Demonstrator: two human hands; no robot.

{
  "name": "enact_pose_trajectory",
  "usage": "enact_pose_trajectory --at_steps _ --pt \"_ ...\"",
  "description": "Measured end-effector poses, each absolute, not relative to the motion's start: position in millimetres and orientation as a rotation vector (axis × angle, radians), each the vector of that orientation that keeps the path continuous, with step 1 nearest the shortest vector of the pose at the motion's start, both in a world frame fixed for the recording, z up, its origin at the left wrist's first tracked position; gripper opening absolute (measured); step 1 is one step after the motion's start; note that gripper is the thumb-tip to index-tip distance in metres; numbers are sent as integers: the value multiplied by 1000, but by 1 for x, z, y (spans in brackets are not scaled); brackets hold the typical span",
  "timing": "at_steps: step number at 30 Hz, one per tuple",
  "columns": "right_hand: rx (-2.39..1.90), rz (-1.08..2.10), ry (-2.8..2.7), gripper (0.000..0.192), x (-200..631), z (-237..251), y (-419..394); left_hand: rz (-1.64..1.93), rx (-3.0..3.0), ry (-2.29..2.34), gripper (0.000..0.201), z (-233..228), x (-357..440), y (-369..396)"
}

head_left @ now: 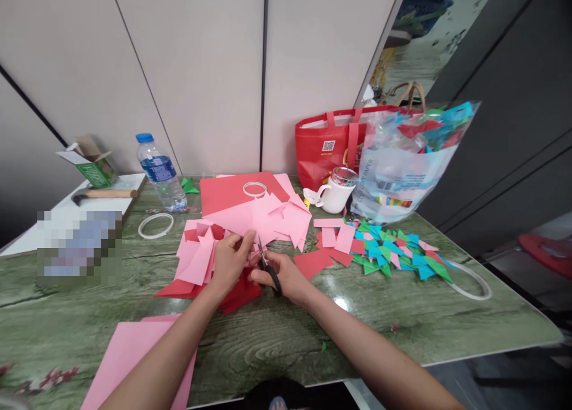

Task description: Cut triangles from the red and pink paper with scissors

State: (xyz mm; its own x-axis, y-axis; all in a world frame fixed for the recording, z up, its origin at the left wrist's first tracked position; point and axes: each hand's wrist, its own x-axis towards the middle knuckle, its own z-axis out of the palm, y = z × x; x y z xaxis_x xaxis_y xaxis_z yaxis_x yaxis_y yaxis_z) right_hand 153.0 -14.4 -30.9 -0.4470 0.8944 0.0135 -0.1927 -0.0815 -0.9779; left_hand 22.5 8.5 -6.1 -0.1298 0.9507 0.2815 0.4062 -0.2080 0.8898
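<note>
My right hand (pixel 288 276) is closed around the black handles of a pair of scissors (pixel 270 274), their blades pointing away from me. Close beside the blades, my left hand (pixel 229 260) has its fingers pinched at the edge of pink paper (pixel 236 217); where the held sheet ends among the others cannot be made out. Folded and cut pink pieces (pixel 196 261) lie left of my left hand. Under both hands are red paper pieces (pixel 241 294), partly hidden. Pink strips (pixel 345 239) and red scraps (pixel 315 262) sit to the right of the scissors.
Green and blue paper triangles (pixel 388 252) are heaped on the right. Behind them stand a white mug (pixel 336 195), a red bag (pixel 313 154) and a filled plastic bag (pixel 397 177). At left are a water bottle (pixel 161 171), a hammer (pixel 107 193) and a white ring (pixel 155 226).
</note>
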Motion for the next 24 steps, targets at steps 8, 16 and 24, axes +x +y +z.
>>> enact_pose_trajectory --at_steps 8,16,24 --pt "-828 1637 -1383 42 152 -30 -16 1310 1613 1553 39 -6 24 6" --pt "-808 1613 -1410 45 153 -30 -15 1318 1602 1567 39 -4 25 5" --pt "-814 1619 -1430 45 154 -31 -15 1321 1604 1545 39 -6 25 4"
